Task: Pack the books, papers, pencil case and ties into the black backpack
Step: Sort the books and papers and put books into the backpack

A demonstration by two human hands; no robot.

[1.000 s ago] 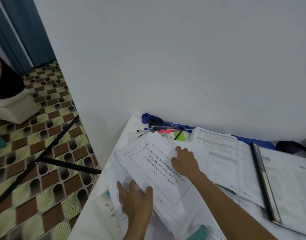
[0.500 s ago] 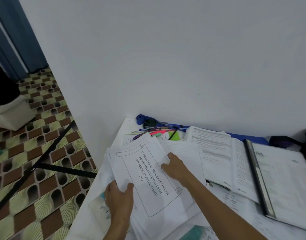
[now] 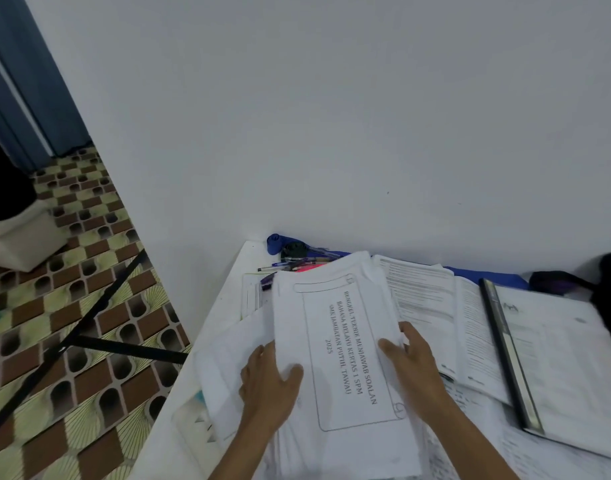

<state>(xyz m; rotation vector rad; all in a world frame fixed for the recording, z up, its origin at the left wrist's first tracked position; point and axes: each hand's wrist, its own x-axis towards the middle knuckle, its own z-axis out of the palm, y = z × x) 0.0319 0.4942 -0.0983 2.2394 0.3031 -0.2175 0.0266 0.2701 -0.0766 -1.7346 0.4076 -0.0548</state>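
Head view, left hand (image 3: 267, 386): grips the paper stack's (image 3: 338, 358) left edge, thumb on top.
Right hand (image 3: 413, 362): pinches its right edge.
Stack: between your hands.
Risk: loose sheets (image 3: 235, 358) under your left hand may slide off if you lift unevenly.

white table (image 3: 179, 441) bears papers (image 3: 335, 344), pens (image 3: 280, 266), open binder (image 3: 546, 362).

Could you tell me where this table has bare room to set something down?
Only a narrow strip of table along its left edge, beside the paper stack. Pens crowd the back; the open book and binder fill the right.
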